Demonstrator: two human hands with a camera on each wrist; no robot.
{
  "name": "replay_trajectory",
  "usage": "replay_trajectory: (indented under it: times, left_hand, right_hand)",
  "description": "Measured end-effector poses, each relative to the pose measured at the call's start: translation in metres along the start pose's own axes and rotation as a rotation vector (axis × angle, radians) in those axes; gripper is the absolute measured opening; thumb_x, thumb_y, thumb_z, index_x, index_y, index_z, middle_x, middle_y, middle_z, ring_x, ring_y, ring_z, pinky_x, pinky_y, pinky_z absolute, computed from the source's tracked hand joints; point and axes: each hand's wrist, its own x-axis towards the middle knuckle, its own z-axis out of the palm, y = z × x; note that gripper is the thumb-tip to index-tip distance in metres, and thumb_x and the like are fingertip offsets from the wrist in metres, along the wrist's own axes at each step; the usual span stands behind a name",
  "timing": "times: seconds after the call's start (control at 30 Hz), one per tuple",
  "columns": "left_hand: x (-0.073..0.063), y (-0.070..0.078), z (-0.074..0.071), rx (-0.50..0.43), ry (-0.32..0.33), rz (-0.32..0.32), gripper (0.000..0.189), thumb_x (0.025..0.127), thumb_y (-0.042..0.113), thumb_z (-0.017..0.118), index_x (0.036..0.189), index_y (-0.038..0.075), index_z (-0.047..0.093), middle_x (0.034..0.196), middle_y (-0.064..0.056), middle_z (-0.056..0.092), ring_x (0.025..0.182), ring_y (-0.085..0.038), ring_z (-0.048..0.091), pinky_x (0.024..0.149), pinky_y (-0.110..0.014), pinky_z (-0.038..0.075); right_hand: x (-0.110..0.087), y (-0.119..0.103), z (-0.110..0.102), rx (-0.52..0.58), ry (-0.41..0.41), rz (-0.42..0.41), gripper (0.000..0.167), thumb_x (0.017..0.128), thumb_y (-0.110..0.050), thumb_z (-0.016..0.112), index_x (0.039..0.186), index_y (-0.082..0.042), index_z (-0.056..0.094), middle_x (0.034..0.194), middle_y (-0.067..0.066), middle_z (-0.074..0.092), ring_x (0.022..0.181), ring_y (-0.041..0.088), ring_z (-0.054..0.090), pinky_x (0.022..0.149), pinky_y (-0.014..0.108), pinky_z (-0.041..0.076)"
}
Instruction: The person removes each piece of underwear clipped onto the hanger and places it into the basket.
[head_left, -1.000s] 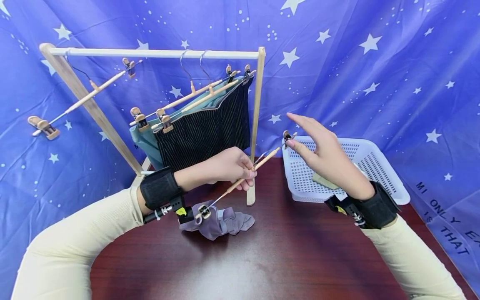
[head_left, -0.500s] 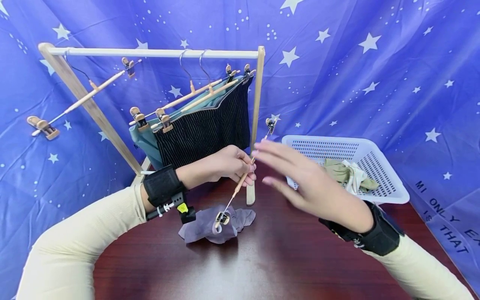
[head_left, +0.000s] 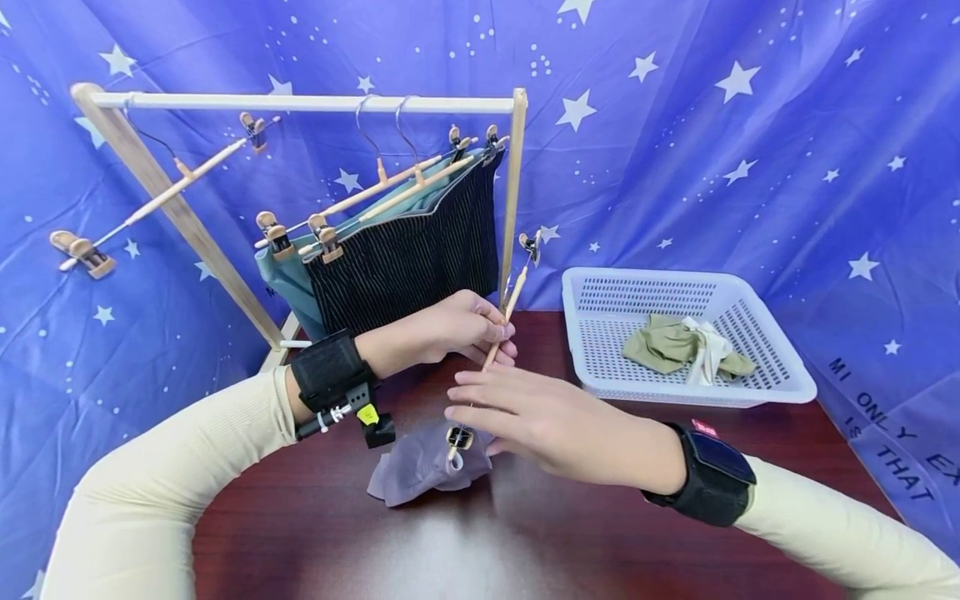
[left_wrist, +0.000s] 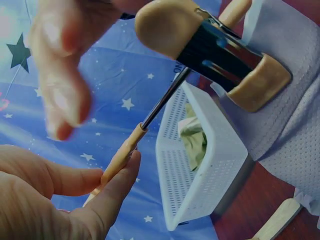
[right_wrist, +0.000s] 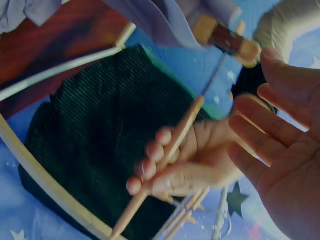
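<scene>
My left hand [head_left: 453, 329] holds a wooden clip hanger [head_left: 516, 296] by its bar, thumb against fingers. The bar slants, one clip [head_left: 530, 246] up near the rack post with nothing in it. Its lower clip [left_wrist: 215, 55] bites the edge of a greyish-purple garment [head_left: 420, 471], which hangs crumpled just over the table. Beside that lower clip is my right hand [head_left: 555, 425], fingers extended; the right wrist view shows its palm [right_wrist: 295, 165] holding nothing. Part of the bar and garment is hidden behind the right hand.
A wooden rack [head_left: 300, 103] at left carries a bare hanger [head_left: 187, 179] and two hangers with a black striped garment [head_left: 412, 258] and a teal one [head_left: 288, 283]. A white basket [head_left: 780, 367] at right holds green and white cloth [head_left: 667, 343].
My right hand has moved left and down from above the basket to the hanger's lower clip. The hanger has turned steeper in my left hand, its lower clip swinging right with the purple garment.
</scene>
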Motion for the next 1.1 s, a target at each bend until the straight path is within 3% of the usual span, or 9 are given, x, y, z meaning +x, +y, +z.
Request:
replay_trajectory:
  times: [0.17,0.43,0.73,0.93,1.1]
  left_hand:
    - [0.001,0.001,0.003,-0.018,-0.004,-0.016,0.011,0.104,0.003,0.053,0.103,-0.005,0.061,0.079,-0.009,0.071,0.075,-0.018,0.073,0.089,-0.044,0.061]
    - [0.001,0.000,0.003,-0.024,0.005,-0.025,0.012,0.105,0.003,0.052,0.104,-0.005,0.061,0.087,-0.015,0.073,0.072,-0.016,0.073,0.095,-0.049,0.057]
    - [0.003,-0.002,0.003,-0.039,-0.004,-0.024,0.015,0.104,0.001,0.051,0.110,-0.008,0.061,0.086,-0.014,0.071,0.078,-0.019,0.074,0.088,-0.043,0.061]
    - [0.005,-0.002,0.001,-0.007,0.002,-0.007,0.015,0.103,0.002,0.055,0.110,-0.008,0.063,0.087,-0.016,0.074,0.078,-0.018,0.075,0.094,-0.047,0.058]
    - [0.008,-0.002,-0.002,0.016,0.008,0.003,0.015,0.102,0.002,0.055,0.110,-0.008,0.064,0.087,-0.014,0.074,0.078,-0.017,0.075,0.089,-0.042,0.061]
  right_hand:
    - [0.003,-0.004,0.010,-0.014,-0.051,-0.028,0.051,0.087,-0.025,0.081,0.132,-0.007,0.064,0.133,0.007,0.067,0.129,0.021,0.061,0.114,0.034,0.045]
    - [0.006,-0.007,0.016,-0.030,-0.077,-0.057,0.043,0.088,-0.018,0.079,0.127,-0.009,0.066,0.129,0.003,0.068,0.127,0.018,0.062,0.117,0.034,0.042]
    - [0.008,-0.004,0.021,-0.058,-0.042,-0.115,0.037,0.084,0.001,0.073,0.120,-0.007,0.067,0.114,0.002,0.069,0.114,0.014,0.064,0.115,0.031,0.043]
    - [0.010,-0.004,0.021,-0.047,-0.063,-0.087,0.038,0.080,0.007,0.071,0.115,-0.007,0.066,0.108,-0.001,0.065,0.111,0.014,0.062,0.115,0.032,0.043]
    - [0.009,0.000,0.021,-0.040,-0.090,-0.076,0.039,0.079,0.010,0.070,0.114,-0.007,0.066,0.108,-0.001,0.064,0.110,0.014,0.061,0.115,0.031,0.042]
